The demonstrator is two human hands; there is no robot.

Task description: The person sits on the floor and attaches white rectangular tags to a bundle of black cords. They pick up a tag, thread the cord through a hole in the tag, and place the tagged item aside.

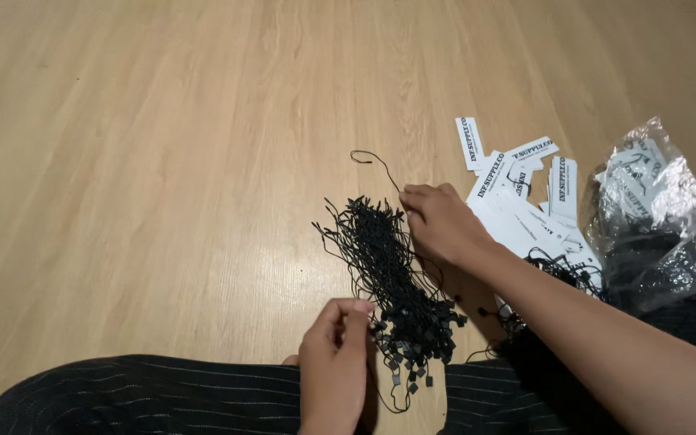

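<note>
I sit on a light wooden floor (163, 145) of pale tan planks whose grain runs away from me toward the top of the view. A soft sheen of light lies across the boards just ahead of me. No walls, windows or furniture show.

You have a single view, from the camera on your head, looking steeply down and forward at the wooden floor (163, 161). It sits close: your lap fills the near edge, and bare boards run to the far edge.
</note>
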